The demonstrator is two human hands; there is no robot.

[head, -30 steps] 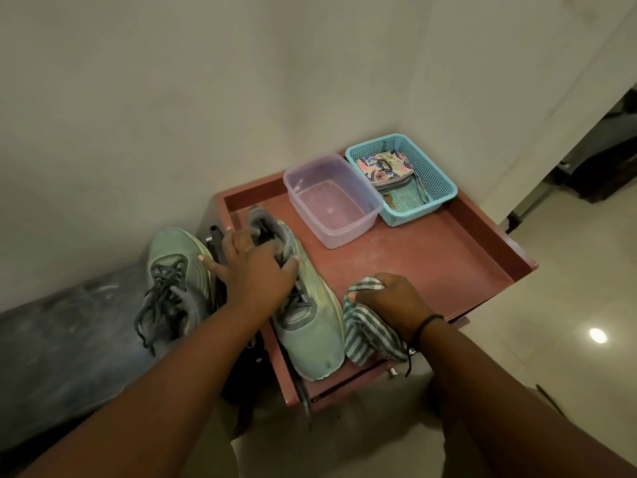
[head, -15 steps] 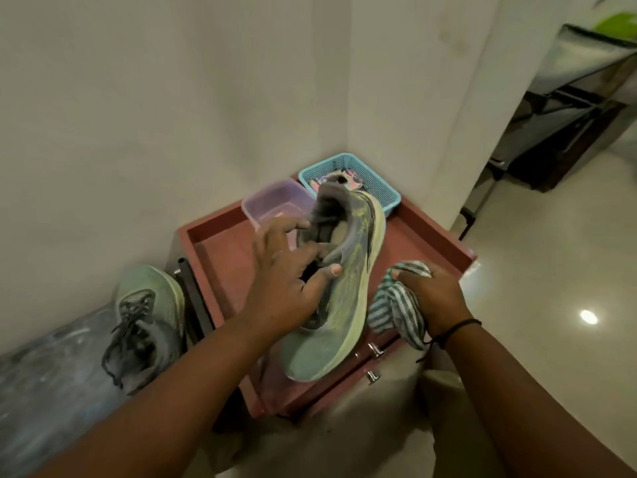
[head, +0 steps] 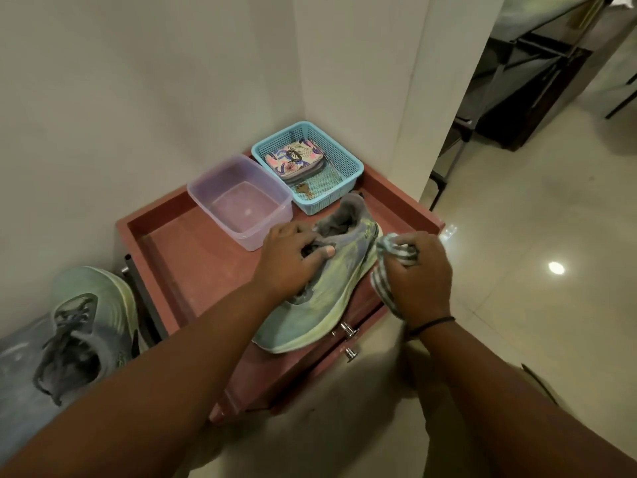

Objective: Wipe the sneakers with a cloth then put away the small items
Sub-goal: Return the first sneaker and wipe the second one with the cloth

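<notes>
The left hand [head: 287, 262] grips the green sneaker [head: 324, 288] by its collar above the tabletop [head: 193, 257], toe toward the person, while the right hand [head: 418, 277] clutches the striped cloth [head: 391, 267] touching its right side.

No writing, label, brand or number can be read on anything here from where I stand.

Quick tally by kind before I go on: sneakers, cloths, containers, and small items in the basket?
Sneakers: 2, one held, one on the ledge
Cloths: 1, striped
Containers: 2, clear tub, blue basket
Small items: 2, floral wallet, keys
Total: 7
</notes>
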